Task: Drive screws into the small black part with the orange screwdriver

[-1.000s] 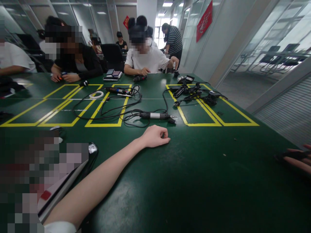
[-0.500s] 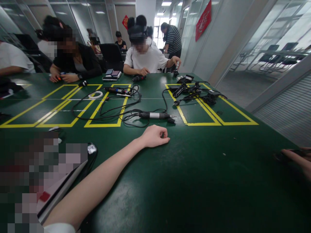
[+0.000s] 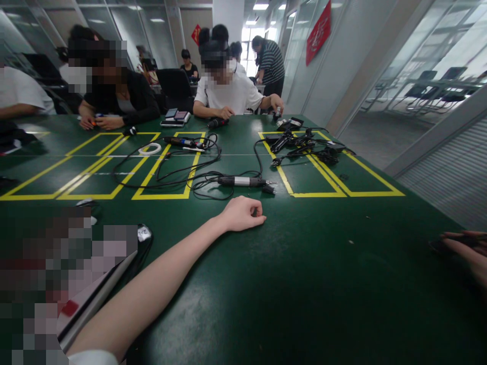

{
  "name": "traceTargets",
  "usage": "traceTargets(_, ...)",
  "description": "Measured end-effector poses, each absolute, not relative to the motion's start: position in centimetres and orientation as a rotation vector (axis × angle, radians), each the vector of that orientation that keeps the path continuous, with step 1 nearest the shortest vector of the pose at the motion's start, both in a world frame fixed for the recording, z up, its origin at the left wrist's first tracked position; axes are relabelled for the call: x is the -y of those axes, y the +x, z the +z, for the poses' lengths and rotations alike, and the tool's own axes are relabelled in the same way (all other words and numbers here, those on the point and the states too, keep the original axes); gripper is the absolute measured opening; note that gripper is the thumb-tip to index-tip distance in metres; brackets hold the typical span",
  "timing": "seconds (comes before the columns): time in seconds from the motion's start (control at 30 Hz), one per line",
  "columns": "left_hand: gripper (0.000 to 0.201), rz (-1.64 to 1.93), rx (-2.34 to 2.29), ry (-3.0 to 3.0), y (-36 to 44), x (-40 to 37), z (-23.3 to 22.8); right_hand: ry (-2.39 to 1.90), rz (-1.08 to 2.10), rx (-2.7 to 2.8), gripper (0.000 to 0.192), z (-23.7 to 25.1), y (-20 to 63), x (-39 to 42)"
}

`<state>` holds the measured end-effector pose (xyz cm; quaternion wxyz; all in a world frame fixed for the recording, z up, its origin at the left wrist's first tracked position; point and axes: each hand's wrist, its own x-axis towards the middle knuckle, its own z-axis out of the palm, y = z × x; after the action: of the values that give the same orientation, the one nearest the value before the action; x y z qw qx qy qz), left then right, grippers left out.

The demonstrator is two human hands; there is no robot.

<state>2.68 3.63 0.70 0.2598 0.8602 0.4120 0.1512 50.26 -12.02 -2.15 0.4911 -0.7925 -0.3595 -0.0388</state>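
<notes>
Resting on the green table, my left hand is closed in a loose curl, and nothing shows inside it. Just beyond it lies a pen-shaped electric tool with a silver middle, black ends and a thin metal tip pointing right. A short black piece is beside that tip. At the right edge of the view, partly cut off, my right hand has its fingers around a dark flat object; its kind is too dark to make out.
Yellow tape rectangles mark the table. Loops of black cable, a second black tool, a white ring and black cabled parts lie there. A blurred-out flat item is at left. Co-workers sit opposite.
My left hand has stayed in place. My right hand has barely shifted. Across the table, a co-worker's hand has lowered slightly with a small object.
</notes>
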Motion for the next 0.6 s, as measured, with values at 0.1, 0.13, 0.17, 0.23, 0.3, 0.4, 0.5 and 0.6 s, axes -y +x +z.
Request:
traceTargets(0.1, 0.016, 0.411, -1.117, 2.333, 2.7, -3.6, 0.7, -1.892, 0.059, 0.714, 0.04, 0.0, 47.1, 11.9)
traceTargets(0.13, 0.016, 0.412, -1.117, 2.334, 2.7, -3.6, 0.7, -1.905, 0.083, 0.669, 0.042, 0.5, 46.5, 11.9)
traceTargets(0.17, 0.016, 0.412, -1.117, 2.334, 2.7, -3.6, 0.7, -1.919, 0.109, 0.632, 0.044, 0.8, 46.1, 11.9)
traceTargets(0.23, 0.016, 0.413, -1.116, 2.336, 2.7, -3.6, 0.7, -1.948, 0.121, 0.585, 0.047, 0.9, 46.1, 11.9)
traceTargets(0.3, 0.017, 0.412, -1.117, 2.337, 2.7, -3.6, 0.7, -1.955, 0.101, 0.572, 0.049, 0.5, 46.9, 11.9)
traceTargets(0.4, 0.017, 0.413, -1.119, 2.342, 2.7, -3.6, 0.7, -1.958, 0.086, 0.584, 0.05, -0.4, 48.1, 11.8)
traceTargets(0.5, 0.018, 0.413, -1.121, 2.346, 2.7, -3.6, 0.7, -1.945, 0.083, 0.578, 0.048, -0.6, 48.0, 11.7)
traceTargets(0.6, 0.019, 0.412, -1.121, 2.346, 2.7, -3.6, 0.7, -1.928, 0.093, 0.6, 0.039, 0.0, 46.9, 11.7)
